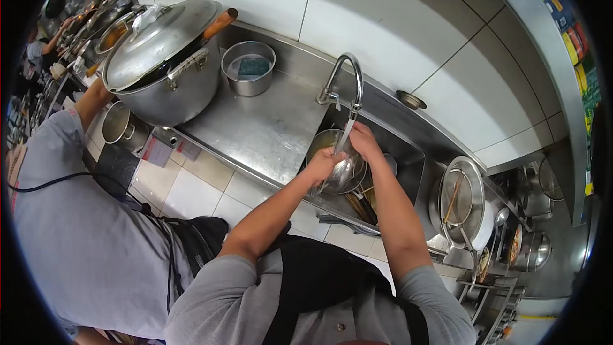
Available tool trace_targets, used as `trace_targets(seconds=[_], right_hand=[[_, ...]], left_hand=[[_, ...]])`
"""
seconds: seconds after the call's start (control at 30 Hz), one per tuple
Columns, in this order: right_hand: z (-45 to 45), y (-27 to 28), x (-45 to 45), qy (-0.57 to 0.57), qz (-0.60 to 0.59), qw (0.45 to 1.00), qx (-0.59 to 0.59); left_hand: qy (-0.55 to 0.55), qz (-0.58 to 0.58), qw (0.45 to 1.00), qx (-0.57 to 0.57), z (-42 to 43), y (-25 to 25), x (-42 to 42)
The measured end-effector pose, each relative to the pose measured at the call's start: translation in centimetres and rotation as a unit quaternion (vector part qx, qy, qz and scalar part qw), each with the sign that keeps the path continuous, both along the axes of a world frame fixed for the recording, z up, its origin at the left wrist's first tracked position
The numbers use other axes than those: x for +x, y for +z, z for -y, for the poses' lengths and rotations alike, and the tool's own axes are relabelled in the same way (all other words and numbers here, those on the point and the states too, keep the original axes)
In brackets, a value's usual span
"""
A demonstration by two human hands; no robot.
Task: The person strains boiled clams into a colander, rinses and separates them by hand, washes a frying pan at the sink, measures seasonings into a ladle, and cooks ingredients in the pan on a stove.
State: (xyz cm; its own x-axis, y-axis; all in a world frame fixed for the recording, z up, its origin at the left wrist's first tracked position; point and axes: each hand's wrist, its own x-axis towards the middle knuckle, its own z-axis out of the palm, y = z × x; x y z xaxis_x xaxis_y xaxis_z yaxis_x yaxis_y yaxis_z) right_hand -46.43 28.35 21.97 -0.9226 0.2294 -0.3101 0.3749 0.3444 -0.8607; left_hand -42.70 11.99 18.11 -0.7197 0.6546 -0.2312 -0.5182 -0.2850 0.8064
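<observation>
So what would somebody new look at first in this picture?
Probably the giant silver pot on the left, with a wooden handle poking out by its lid. Next, the shiny curved tap in the middle, running water by the person's left hand and right hand over the sink.

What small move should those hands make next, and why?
Perhaps turn the metal strainer slightly to rinse more of it: a water stream runs from the gooseneck faucet, with the left hand and right hand close by, their grip unclear.
</observation>
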Motion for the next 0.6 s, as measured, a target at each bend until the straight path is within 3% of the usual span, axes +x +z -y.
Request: trace_targets(seconds=[0.07, 0.13, 0.17, 0.23, 0.27, 0.3, 0.33, 0.37, 0.4, 0.43, 0.47, 0.53, 0.6], right_hand=[[0.0, -0.5, 0.0, 0.033, -0.013, 0.999, 0.027], [0.6, -0.4, -0.1, 0.055, -0.046, 0.995, 0.072], [0.5, -1.0, -0.8, 0.023, -0.06, 0.996, 0.069], [-2.4, -7.4, -3.5, -0.024, -0.106, 0.99, 0.093], [-3.1, -8.2, -4.9, -0.03, -0.094, 0.994, 0.052], [-3.7, -8.8, -6.3, -0.038, -0.081, 0.996, 0.012], [-4.4, -9.5, -7.6, -0.047, -0.068, 0.996, -0.027], [-3.8, -8.2, -8.3, -0.075, 0.009, 0.994, -0.084], [-3.2, -6.9, -9.1, -0.108, 0.087, 0.981, -0.135], [-1.9, -4.8, -9.1, -0.131, 0.131, 0.979, -0.082], [-3.7, -6.0, -10.7, -0.089, 0.165, 0.964, -0.19], [-4.1, -4.8, -12.5, -0.069, 0.099, 0.916, -0.383], [-4.4, -3.0, -14.2, -0.085, 0.004, 0.876, -0.474]], left_hand=[[0.003, -0.135, 0.989, -0.058, 0.3, -0.2, 0.0], [0.004, -0.186, 0.97, -0.153, -0.9, -4.6, 0.5], [-0.014, -0.139, 0.989, -0.053, -1.1, -5.2, 0.9], [-0.011, -0.13, 0.988, -0.081, 1.0, -0.1, 2.0], [-0.065, -0.074, 0.985, -0.144, 1.7, 0.9, 2.1], [-0.061, -0.134, 0.98, -0.137, 1.9, 0.8, 2.7], [-0.047, -0.279, 0.94, -0.188, 1.1, -2.4, 3.0], [0.009, -0.382, 0.906, -0.18, 1.2, -2.3, 3.8], [-0.09, -0.29, 0.931, -0.203, 2.5, 0.9, 3.9], [-0.069, -0.273, 0.947, -0.155, 2.3, 0.1, 4.4], [-0.054, -0.27, 0.948, -0.158, 3.0, 0.4, 4.6], [-0.082, -0.268, 0.949, -0.145, 3.7, 1.2, 5.1], [-0.055, -0.264, 0.951, -0.153, 3.8, -0.2, 5.4]])
